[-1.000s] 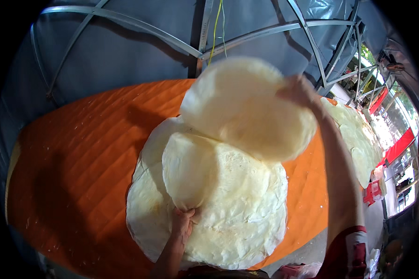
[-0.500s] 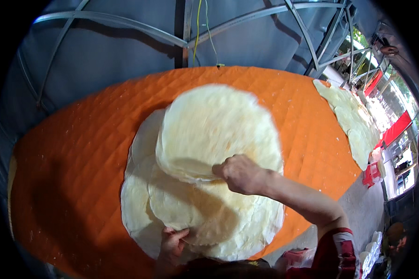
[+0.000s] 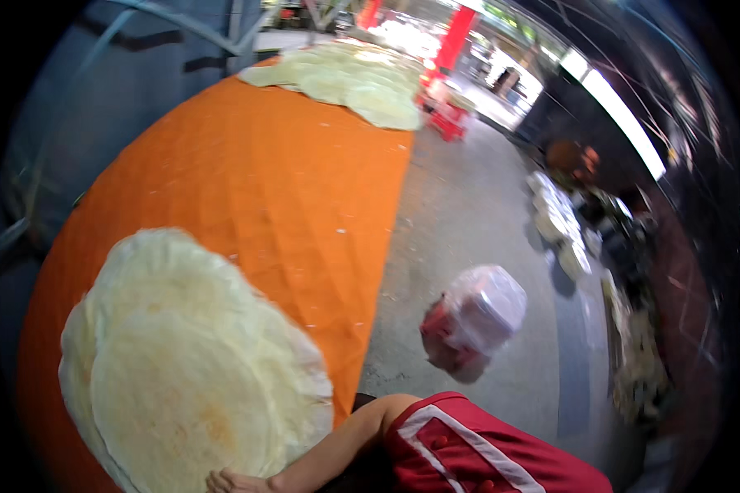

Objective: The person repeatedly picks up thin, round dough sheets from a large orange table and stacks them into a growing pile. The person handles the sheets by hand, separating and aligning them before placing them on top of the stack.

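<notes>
Well, a dark blue-grey wall (image 3: 66, 115) stands to the left of the orange-covered worktop (image 3: 247, 172). On the worktop's near end lies a pile of thin, pale round sheets (image 3: 173, 370), overlapping unevenly, the top one faintly browned. The right hand (image 3: 237, 483) is at the worktop's near end too, its fingers at the top sheet's near edge; they are partly cut off, so I cannot tell whether they grip it. The left hand is out of view. More pale sheets (image 3: 358, 78) overlap across the worktop's far end, and a red plastic object (image 3: 448, 122) is just beside that end on the right. Right of the worktop's near part, a blurred red-and-white bag (image 3: 475, 320) shows against the grey floor (image 3: 477, 205); farther right from the worktop are white wrapped bundles (image 3: 557, 220).
</notes>
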Demonstrator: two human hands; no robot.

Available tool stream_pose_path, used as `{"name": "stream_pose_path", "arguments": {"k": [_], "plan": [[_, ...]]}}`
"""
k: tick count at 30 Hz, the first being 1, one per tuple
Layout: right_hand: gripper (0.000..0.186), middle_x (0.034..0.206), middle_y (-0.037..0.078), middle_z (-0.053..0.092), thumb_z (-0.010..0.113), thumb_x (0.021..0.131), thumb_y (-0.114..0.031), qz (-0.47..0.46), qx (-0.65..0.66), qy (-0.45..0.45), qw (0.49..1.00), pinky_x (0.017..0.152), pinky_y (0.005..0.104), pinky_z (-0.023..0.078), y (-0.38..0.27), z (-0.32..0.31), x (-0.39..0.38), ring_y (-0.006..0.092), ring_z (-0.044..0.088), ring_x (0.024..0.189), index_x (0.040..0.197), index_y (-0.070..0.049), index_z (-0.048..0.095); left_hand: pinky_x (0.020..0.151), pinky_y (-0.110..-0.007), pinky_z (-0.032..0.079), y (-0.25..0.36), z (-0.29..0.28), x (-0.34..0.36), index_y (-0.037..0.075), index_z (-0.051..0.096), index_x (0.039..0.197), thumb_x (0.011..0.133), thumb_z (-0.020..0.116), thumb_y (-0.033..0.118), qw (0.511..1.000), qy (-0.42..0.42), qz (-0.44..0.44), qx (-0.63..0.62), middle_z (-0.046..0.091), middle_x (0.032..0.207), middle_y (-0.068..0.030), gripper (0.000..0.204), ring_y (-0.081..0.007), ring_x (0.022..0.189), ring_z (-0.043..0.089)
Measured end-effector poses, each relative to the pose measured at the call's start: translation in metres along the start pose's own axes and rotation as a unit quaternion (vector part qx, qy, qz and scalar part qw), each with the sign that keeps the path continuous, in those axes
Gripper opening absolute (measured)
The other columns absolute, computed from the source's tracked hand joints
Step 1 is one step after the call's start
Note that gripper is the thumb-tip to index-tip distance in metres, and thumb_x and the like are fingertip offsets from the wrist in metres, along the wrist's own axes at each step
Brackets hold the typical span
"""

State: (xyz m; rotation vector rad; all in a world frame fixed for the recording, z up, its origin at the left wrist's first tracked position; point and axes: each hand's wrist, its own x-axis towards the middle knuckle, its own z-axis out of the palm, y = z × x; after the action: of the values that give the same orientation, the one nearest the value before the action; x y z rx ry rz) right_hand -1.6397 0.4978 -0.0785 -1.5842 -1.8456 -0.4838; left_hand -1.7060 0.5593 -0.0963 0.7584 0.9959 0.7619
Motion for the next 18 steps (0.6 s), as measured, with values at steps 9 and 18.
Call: {"name": "stream_pose_path", "arguments": {"k": [9,18], "plan": [[0.016,0.056,0.019,0.053,0.056,0.064,-0.011,0.052,0.303,-0.218,0.926,0.053,0.0358,0.043,0.087,-0.077,0.109,0.0297,0.053,0.056,0.061,0.005,0.058,0.088,-0.038,0.039,0.016,0.03,-0.017,0.002,0.035,0.123,0.075,0.061,0.017,0.995,0.006,0.035,0.096,0.043,0.12,-0.0144,0.057,-0.0251,0.107,0.045],[0.028,0.089,0.008,0.061,0.063,0.073,-0.013,0.443,0.643,-0.001,0.625,0.07,0.0306,0.048,0.182,-0.192,0.072,0.0161,0.059,0.078,0.099,-0.003,0.059,0.087,-0.038,0.039,0.08,-0.012,-0.047,0.002,0.034,0.123,0.072,0.066,0.022,0.989,0.082,0.105,-0.071,0.041,0.123,-0.0147,0.064,-0.0251,0.106,0.045]]}}
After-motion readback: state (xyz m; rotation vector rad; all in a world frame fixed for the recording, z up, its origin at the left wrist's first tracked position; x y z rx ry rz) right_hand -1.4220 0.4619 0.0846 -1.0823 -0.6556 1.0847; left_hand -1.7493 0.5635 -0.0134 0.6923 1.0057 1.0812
